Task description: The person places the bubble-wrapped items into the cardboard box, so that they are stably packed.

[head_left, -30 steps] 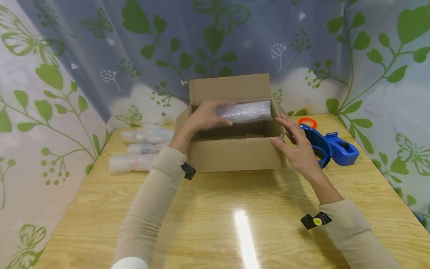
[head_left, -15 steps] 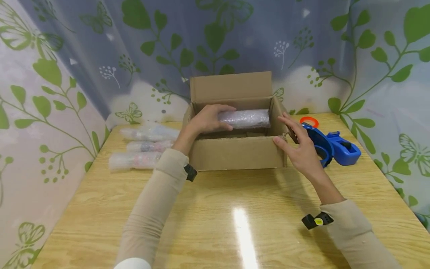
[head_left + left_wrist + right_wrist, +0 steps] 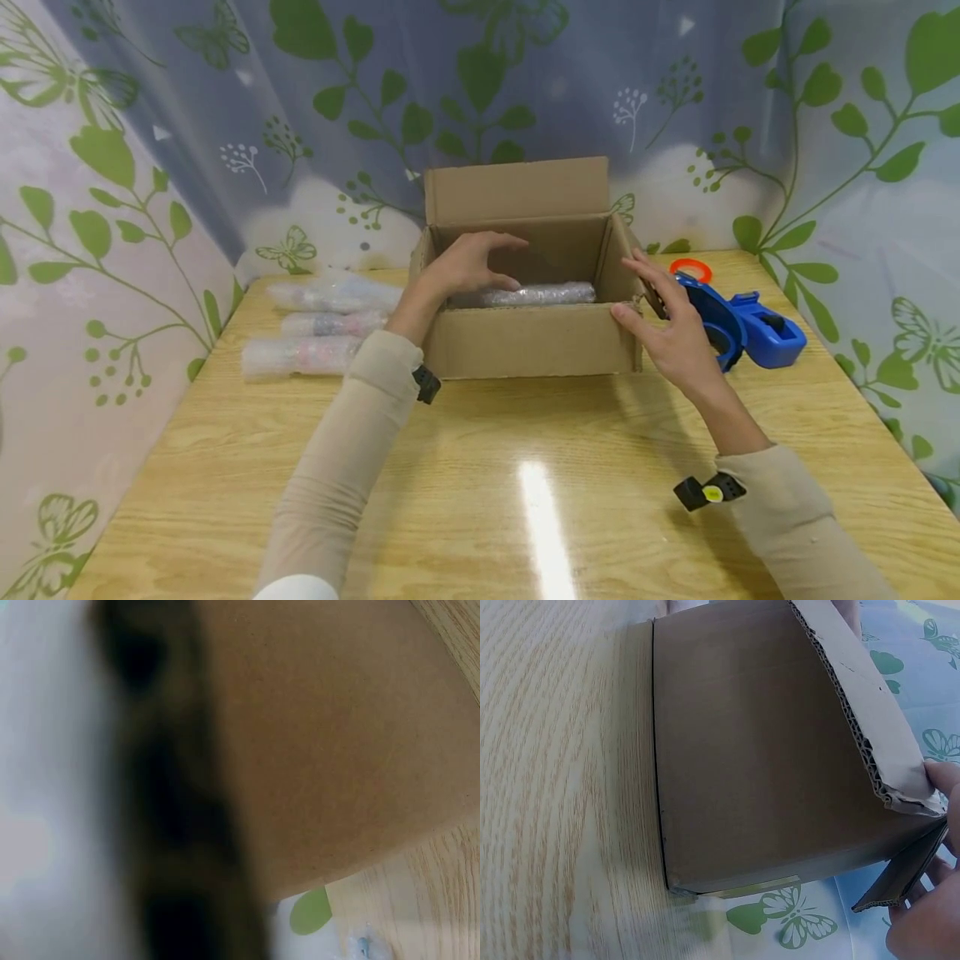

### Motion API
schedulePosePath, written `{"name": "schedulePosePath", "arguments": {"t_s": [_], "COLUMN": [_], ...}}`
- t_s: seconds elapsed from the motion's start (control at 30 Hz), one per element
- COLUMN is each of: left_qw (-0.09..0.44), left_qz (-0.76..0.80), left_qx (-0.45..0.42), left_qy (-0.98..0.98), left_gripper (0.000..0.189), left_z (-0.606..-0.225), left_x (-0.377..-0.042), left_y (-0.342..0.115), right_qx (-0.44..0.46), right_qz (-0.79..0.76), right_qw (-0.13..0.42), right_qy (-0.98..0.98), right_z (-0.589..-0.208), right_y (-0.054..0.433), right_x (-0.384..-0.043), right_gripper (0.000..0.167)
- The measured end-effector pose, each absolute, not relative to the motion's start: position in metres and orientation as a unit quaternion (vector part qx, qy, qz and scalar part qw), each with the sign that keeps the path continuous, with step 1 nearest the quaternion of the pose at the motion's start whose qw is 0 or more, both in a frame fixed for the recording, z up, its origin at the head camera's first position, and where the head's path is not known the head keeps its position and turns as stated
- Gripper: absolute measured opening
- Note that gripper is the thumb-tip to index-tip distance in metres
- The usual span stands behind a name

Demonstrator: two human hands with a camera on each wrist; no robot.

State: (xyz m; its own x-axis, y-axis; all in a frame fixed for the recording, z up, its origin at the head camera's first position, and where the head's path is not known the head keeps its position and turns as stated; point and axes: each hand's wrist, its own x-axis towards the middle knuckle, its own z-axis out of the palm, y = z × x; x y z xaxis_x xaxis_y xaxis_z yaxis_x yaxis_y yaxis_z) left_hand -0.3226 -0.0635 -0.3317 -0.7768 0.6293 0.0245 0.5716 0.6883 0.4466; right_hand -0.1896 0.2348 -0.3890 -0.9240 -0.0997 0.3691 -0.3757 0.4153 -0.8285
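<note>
An open cardboard box [image 3: 532, 343] stands on the wooden table with its back flap raised. Inside lies a bubble-wrapped roll [image 3: 558, 293], partly hidden behind the front wall. Above its left end, over the box opening, my left hand [image 3: 476, 265] has its thumb and fingers spread apart, holding nothing. My right hand [image 3: 678, 350] grips the box's front right corner, thumb on the front edge and fingers at the side flap. The right wrist view shows the thumb [image 3: 941, 780] against the torn cardboard edge. A blurred dark shape covers much of the left wrist view.
Left of the box lie three more bubble-wrapped rolls: a front one [image 3: 300, 357], a middle one [image 3: 322, 323] and a back one [image 3: 330, 293]. To the right sit a blue tape dispenser [image 3: 765, 333], another blue object [image 3: 712, 317] and an orange ring [image 3: 691, 271]. A patterned curtain [image 3: 337, 125] hangs behind.
My left hand lowered the bubble-wrapped roll into the box and let go of it. The roll now lies lower inside. My right hand has stayed at the box corner.
</note>
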Motion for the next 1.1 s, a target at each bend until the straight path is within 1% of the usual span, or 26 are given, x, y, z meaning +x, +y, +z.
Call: {"name": "schedulePosePath", "arguments": {"t_s": [0.27,0.57,0.67,0.9,1.1], "left_qw": [0.039,0.009,0.006,0.016,0.003], "left_qz": [0.243,0.333,0.358,0.403,0.413], "left_qx": [0.328,0.316,0.317,0.303,0.299], "left_qy": [0.912,0.888,0.878,0.864,0.860], "left_gripper": [0.064,0.058,0.055,0.058,0.057], "left_z": [-0.330,-0.321,-0.315,-0.294,-0.282], "left_x": [-0.320,-0.315,-0.314,-0.307,-0.304], "left_y": [-0.064,-0.069,-0.072,-0.095,-0.123], "right_qx": [0.143,0.142,0.144,0.147,0.149], "right_qz": [0.521,0.522,0.523,0.525,0.528], "right_qw": [0.132,0.131,0.131,0.132,0.133], "right_qy": [-0.831,-0.831,-0.830,-0.828,-0.825], "right_z": [-0.389,-0.391,-0.390,-0.390,-0.390], "right_y": [0.234,0.235,0.234,0.234,0.233], "right_x": [-0.190,-0.190,-0.191,-0.192,-0.191], "right_gripper": [0.060,0.059,0.059,0.059,0.061]}}
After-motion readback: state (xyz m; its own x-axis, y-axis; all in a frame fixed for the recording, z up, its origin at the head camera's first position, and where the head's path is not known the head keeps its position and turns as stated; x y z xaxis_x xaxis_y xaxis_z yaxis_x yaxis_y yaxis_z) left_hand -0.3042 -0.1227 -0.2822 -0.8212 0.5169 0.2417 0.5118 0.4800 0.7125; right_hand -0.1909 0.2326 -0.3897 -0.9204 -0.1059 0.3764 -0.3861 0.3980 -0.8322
